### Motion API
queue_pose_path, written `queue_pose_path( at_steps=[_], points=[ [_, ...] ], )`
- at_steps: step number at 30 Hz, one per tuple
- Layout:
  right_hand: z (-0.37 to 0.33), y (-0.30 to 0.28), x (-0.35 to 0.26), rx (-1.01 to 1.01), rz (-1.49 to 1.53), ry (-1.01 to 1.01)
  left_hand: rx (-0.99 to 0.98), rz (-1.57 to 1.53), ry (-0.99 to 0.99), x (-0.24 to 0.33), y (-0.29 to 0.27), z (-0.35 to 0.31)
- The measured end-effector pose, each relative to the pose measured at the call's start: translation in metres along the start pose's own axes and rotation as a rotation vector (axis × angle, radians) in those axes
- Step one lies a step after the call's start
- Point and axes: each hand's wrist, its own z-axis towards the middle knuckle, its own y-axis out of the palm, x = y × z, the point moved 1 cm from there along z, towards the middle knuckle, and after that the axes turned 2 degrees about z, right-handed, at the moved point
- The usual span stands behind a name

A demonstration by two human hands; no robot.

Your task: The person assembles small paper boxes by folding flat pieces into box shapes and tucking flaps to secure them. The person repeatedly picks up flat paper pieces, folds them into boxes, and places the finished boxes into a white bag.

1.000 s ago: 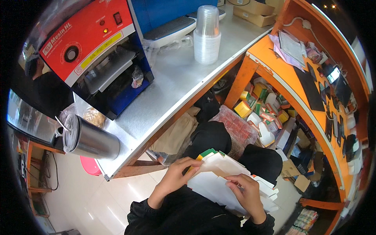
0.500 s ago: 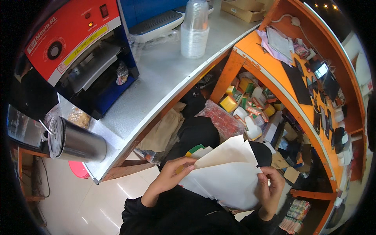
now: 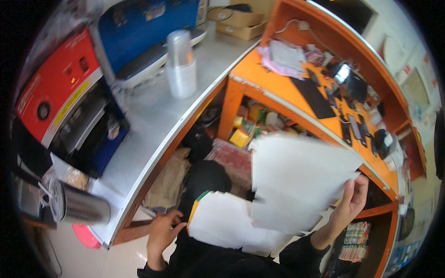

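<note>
My right hand (image 3: 351, 200) pinches the right edge of a large white card sheet (image 3: 301, 178) with notched edges, which is raised and slightly blurred. Under and left of it, on my lap, lies a stack of white cards (image 3: 222, 217) with green and yellow along its left edge. My left hand (image 3: 162, 234) is beside that edge, thumb and fingers apart and loosely bent, with nothing visible between them. Whether the thumb tip touches the stack I cannot tell.
Left, a metal counter (image 3: 153, 123) carries a red-and-blue machine (image 3: 60, 92), a steel tumbler (image 3: 83, 207) and stacked plastic cups (image 3: 181, 74). An orange desk (image 3: 259, 69) with phones and cables curves along the right. Small boxes (image 3: 241, 137) are piled beneath it.
My right hand has moved up and right, lifting the white sheet and separating it from the stack. My left hand has let go and dropped left and down. The view has shifted.
</note>
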Motion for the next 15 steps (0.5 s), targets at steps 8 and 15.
queue_pose_path(
  at_steps=[8, 15],
  points=[
    [0.023, 0.057, -0.02, 0.265, -0.113, -0.755, 0.021, -0.883, 0.668, 0.132, -0.042, 0.063],
    [0.003, 0.112, -0.037, -0.152, 0.013, -0.759, 0.293, -1.253, 0.68, 0.193, -0.054, 0.115]
  ],
)
